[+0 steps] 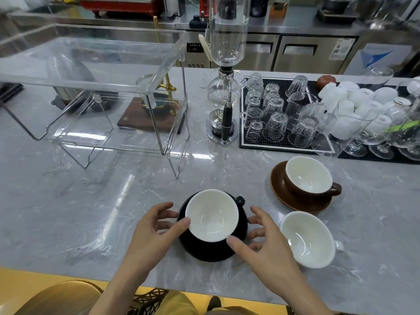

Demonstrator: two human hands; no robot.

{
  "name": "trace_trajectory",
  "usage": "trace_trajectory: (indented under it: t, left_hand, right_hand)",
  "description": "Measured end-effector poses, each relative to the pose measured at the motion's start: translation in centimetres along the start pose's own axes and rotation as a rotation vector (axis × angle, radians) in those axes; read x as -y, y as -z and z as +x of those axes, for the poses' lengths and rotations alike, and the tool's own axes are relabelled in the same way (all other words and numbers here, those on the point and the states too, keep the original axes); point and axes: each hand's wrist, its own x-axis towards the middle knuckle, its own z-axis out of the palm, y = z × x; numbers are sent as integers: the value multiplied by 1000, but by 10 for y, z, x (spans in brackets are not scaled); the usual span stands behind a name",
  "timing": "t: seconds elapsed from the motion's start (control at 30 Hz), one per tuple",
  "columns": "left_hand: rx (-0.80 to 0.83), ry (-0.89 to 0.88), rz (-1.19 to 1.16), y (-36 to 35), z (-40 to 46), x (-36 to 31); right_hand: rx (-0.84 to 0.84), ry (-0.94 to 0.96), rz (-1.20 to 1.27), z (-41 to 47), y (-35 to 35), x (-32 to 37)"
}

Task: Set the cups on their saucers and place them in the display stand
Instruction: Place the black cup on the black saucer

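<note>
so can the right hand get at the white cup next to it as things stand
Probably yes. The white cup sits on the counter just to the right of the right hand, with nothing between them, though that hand is now at the black saucer.

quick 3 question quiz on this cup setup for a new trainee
1. True or false: the brown cup already sits on its brown saucer.
2. Which cup has no saucer under it? A) black cup B) brown cup C) white cup
3. Fill in: the clear display stand holds ____ cups so far.

Key
1. True.
2. C: the white cup rests straight on the counter, while the black cup sits on the black saucer between the left hand and right hand.
3. No.
</note>
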Motion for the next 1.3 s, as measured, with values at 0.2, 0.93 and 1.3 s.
trace_trajectory:
  t: [0.2, 0.93, 1.3]
  left_hand:
    - [36, 61, -67, 1, 3, 0]
    - [59, 194, -56, -2, 7, -10]
    - [42, 218, -37, -6, 2, -17]
  right_hand:
    - [-61, -29, 35, 8, -4, 1]
    - [-67, -83, 107, 19, -7, 6]
    - [-53, -101, 122, 19, -7, 10]
